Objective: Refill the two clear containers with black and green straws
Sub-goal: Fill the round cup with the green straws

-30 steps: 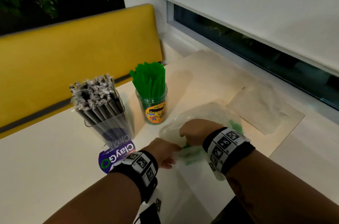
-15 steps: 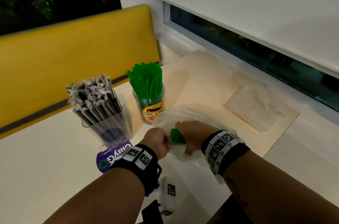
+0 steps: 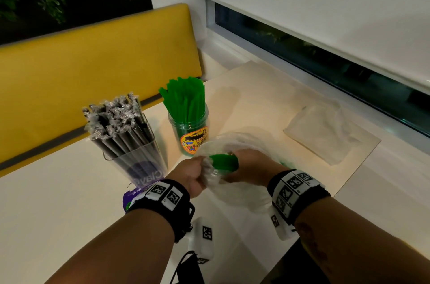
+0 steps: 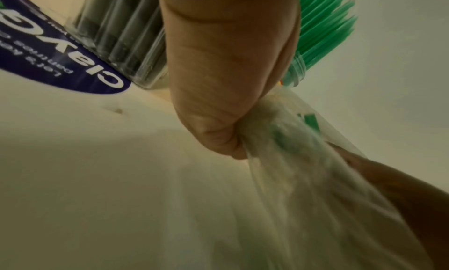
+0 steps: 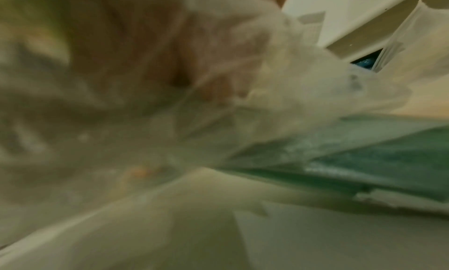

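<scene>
A clear plastic bag [image 3: 235, 141] lies on the table before me, with a bundle of green straws [image 3: 223, 162] poking out of its mouth. My left hand [image 3: 190, 173] grips the bunched mouth of the bag [image 4: 286, 139] in a fist. My right hand [image 3: 251, 168] is wrapped round the green straws through the bag; its fingers are hidden. Behind stand a round clear container [image 3: 189, 131] full of green straws and a square clear container [image 3: 137, 158] full of wrapped black straws. The right wrist view is blurred plastic with the green straws [image 5: 376, 164] inside.
An empty clear bag [image 3: 325, 134] lies flat at the right on a pale wooden board [image 3: 267, 88]. A purple round label [image 3: 130, 197] lies by the square container. A yellow bench back [image 3: 93, 67] runs behind the table, a window ledge along the right.
Both hands have lifted and closed on the bag; the green straw bundle has slid out of the bag's mouth and now shows between my hands.
</scene>
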Available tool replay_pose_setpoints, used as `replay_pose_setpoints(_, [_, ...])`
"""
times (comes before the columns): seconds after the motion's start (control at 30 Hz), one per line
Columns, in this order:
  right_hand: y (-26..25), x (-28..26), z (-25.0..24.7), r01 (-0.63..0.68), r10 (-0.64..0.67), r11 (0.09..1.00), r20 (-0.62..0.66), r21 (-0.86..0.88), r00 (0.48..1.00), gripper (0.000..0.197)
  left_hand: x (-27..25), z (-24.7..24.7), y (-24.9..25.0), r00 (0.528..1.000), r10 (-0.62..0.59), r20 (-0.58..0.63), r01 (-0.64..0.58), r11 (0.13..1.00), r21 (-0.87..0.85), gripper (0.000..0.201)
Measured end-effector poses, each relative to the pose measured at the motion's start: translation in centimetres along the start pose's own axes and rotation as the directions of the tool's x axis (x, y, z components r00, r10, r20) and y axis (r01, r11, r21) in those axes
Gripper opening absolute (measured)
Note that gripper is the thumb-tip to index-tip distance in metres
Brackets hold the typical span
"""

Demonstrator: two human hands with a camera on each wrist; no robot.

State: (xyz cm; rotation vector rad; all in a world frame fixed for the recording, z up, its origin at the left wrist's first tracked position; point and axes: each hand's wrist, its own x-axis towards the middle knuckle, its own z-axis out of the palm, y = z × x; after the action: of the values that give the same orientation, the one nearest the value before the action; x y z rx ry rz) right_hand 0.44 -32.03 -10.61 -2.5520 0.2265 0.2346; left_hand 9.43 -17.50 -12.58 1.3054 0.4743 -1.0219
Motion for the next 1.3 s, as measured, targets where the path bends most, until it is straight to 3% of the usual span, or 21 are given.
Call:
replay_pose_setpoints(0.07, [-0.2,-0.1,-0.3,0.022,-0.021,0.996,-0.018,0.086,1.0,0.039,0.1,0.2,0.1,1.0,0.006,-0.018,-0.008,0.996,-0.093,0.018])
replay_pose_setpoints(0.17, [-0.4,0.2,-0.6,0.002,-0.017,0.984,0.083,0.177,0.996,0.037,-0.6,0.7,-0.1,0.996,-0.004,0.093,0.022,0.98,-0.198,0.023])
replay_pose_setpoints(0.23, [-0.5,0.4,-0.8,-0.027,0.001,0.98,0.13,0.199,0.992,0.045,-1.4,0.9,-0.3,0.978,0.028,0.207,0.015,0.979,-0.202,0.026])
replay_pose_setpoints(0.37, [-0.7,0.4,-1.4,-0.014,-0.022,0.968,0.14,0.25,0.99,0.049,-1.9,1.2,-0.2,0.954,0.012,0.3,0.045,0.982,-0.183,0.034])
replay_pose_setpoints(0.5, [-1.1,0.1,-1.7,0.063,-0.07,0.984,0.041,0.167,0.997,0.046,-2.2,1.4,0.6,0.962,0.07,0.265,-0.015,0.979,-0.204,0.04])
replay_pose_setpoints(0.6, [-1.9,-0.5,-1.1,0.162,-0.155,0.984,-0.09,0.078,0.984,0.038,-1.7,1.2,1.1,0.983,0.035,0.182,-0.001,0.983,-0.185,0.033])
replay_pose_setpoints(0.7, [-2.2,-1.3,0.3,0.364,-0.377,0.926,-0.258,-0.097,0.89,0.04,-1.3,1.1,1.3,0.992,-0.022,0.123,0.038,0.99,-0.135,0.024])
replay_pose_setpoints(0.77, [-2.0,-1.6,1.1,0.431,-0.473,0.881,-0.31,-0.196,0.825,0.038,-1.2,1.3,1.1,0.992,-0.022,0.124,0.042,0.987,-0.158,0.028])
replay_pose_setpoints(0.83, [-2.1,-1.9,1.2,0.439,-0.507,0.859,-0.324,-0.262,0.799,0.033,-0.8,1.5,1.0,0.997,-0.034,0.073,0.043,0.992,-0.118,0.031])
replay_pose_setpoints(0.9, [-2.3,-2.2,1.1,0.433,-0.505,0.86,-0.33,-0.271,0.798,0.031,-0.4,1.3,1.1,0.993,-0.115,0.038,0.118,0.989,-0.089,0.035])
replay_pose_setpoints(0.97, [-2.7,-2.7,1.1,0.447,-0.517,0.853,-0.324,-0.268,0.792,0.032,-0.1,0.8,1.2,0.989,-0.124,0.075,0.134,0.982,-0.136,0.032])
replay_pose_setpoints(1.1, [-2.7,-2.1,1.2,0.363,-0.42,0.904,-0.315,-0.225,0.851,0.02,-0.6,0.5,0.7,0.971,-0.027,0.238,0.054,0.993,-0.108,0.035])
replay_pose_setpoints(1.17, [-3.5,-1.6,0.3,0.299,-0.293,0.954,-0.254,-0.014,0.922,0.012,-0.8,0.6,0.8,0.954,0.017,0.299,0.031,0.987,-0.156,0.039])
replay_pose_setpoints(1.23, [-4.2,-1.3,-1.2,0.213,-0.184,0.958,-0.156,0.191,0.97,0.02,-1.3,0.1,1.0,0.935,0.073,0.347,0.0,0.978,-0.206,0.041])
replay_pose_setpoints(1.3, [-4.0,-1.0,-2.4,0.128,-0.104,0.961,-0.106,0.245,0.989,0.028,-1.9,-0.4,1.3,0.912,0.097,0.399,-0.012,0.978,-0.21,0.041])
